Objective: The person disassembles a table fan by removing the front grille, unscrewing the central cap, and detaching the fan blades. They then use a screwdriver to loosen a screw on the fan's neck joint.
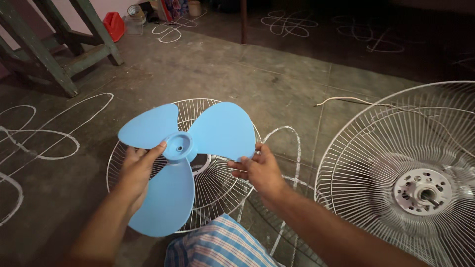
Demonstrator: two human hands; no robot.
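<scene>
Blade: I hold a sky-blue, three-winged fan blade (pixel 185 158) in both hands, lifted over the loose wire guard (pixel 217 183) that lies flat on the floor (pixel 277 84).
Left hand: My left hand (pixel 134 170) is under the blade beside its hub (pixel 179 147); the thumb presses the hub's edge, and the other fingers are closed up against the underside, mostly hidden.
Right hand: My right hand (pixel 257 168) pinches the outer edge of the wing on the right of the hub, fingers (pixel 237 165) curled shut on the rim.
Looks: Smooth matte plastic, no cracks that I can see, with a raised round hub and a small hole at its centre.
Handling, as I judge it: Best to keep one hand at the hub, where the blade is stiffest, and only steady the thin wing with the other; a hard squeeze at the rim could flex it.
Nearby: To the right of the blade stands the fan body, its rear guard (pixel 396 163) with the motor shaft (pixel 429 197) bared. A cable (pixel 346 101) trails beyond it.
Setting: Chalk patterns (pixel 44 143) mark the floor left of the blade; a green wooden stand (pixel 59 44) sits farther off. My checked cloth (pixel 222 244) shows just below the blade.
</scene>
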